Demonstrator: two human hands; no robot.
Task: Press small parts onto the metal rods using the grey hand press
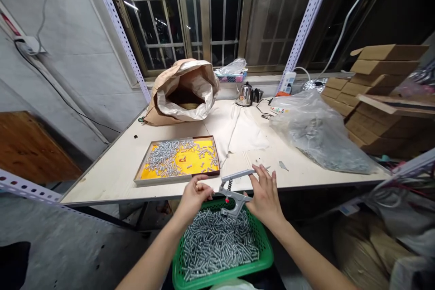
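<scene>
My right hand (pixel 264 197) grips a metal plier-like hand press (pixel 234 190) by its handles, held over a green basket (pixel 263 247) full of small silver metal parts. At the jaw end of the tool my left hand (pixel 194 195) has its fingers pinched together; what they pinch is too small to make out. Just beyond my hands, on the table's front edge, lies a shallow tray (pixel 176 177) with a yellow floor and a heap of the same silver parts.
A pale table (pixel 112 176) carries an open brown paper sack (pixel 183 93), a clear plastic bag of parts (pixel 317 133), white cloth (pixel 241 133) and a small kettle (pixel 245 94). Cardboard boxes (pixel 380 99) are stacked at the right. A barred window is behind.
</scene>
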